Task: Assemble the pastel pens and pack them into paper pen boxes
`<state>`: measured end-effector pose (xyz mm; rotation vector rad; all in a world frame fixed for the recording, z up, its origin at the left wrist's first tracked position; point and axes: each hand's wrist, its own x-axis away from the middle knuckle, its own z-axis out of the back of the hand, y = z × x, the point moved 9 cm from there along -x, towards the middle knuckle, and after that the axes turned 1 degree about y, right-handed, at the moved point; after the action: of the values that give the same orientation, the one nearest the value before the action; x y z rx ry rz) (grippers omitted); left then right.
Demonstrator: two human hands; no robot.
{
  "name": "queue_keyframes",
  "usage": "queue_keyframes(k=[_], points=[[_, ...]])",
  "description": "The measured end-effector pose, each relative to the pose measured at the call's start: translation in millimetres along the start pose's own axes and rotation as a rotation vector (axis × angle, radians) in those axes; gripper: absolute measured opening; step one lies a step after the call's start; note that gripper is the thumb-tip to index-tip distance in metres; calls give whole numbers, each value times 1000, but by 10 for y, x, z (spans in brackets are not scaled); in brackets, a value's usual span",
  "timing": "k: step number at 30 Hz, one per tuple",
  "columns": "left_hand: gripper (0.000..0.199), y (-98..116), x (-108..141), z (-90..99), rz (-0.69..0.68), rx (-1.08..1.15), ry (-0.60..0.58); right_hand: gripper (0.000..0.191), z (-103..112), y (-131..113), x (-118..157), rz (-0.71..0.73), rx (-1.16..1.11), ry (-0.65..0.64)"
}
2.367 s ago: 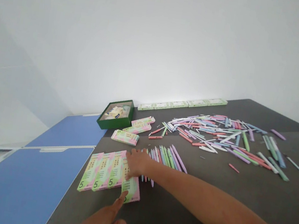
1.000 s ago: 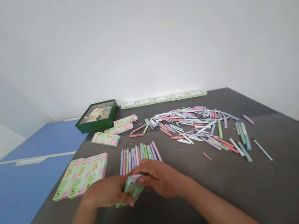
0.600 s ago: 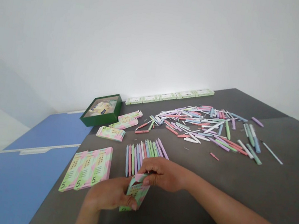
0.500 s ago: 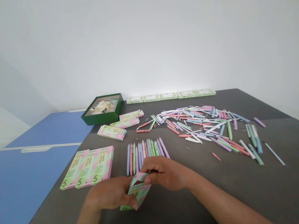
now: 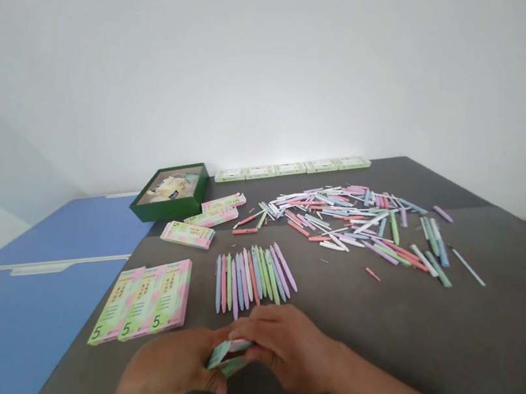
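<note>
Both my left hand [image 5: 179, 363] and right hand [image 5: 289, 349] hold one box [image 5: 232, 367] in their fingers at six o'clock: opening looks nearly done, while lined-up pens [image 5: 249, 277] lie outside at its twelve.

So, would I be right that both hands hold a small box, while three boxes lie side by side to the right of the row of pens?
Not quite: the three boxes lie left of the row of pens, as the head view shows; the left hand and right hand do hold a small box.
</note>
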<state>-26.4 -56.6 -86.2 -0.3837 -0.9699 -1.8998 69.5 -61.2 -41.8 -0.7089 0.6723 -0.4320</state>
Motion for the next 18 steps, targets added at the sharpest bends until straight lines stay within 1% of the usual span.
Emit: queue_keyframes(k=[2, 5, 7, 10, 12, 14, 18], points=[[33, 0, 15, -24, 25, -28, -5, 31, -28, -11, 78, -18, 54, 50], [43, -18, 37, -33, 67, -51, 12, 32, 0, 6, 135, -33, 8, 108], [46, -9, 43, -49, 50, -30, 14, 33, 48, -17, 135, -30, 7, 139], [42, -14, 40, -61, 34, -34, 27, 33, 89, -76, 100, -76, 100, 158], [38, -24, 37, -60, 46, -76, 44, 37, 83, -88, 71, -149, 172, 143], [37, -32, 41, -61, 76, -118, 53, 34, 50, -90, 44, -196, 240, 93], [35, 3, 58, -83, 100, -138, 35, 25, 20, -118, 7, -134, 307, 3]])
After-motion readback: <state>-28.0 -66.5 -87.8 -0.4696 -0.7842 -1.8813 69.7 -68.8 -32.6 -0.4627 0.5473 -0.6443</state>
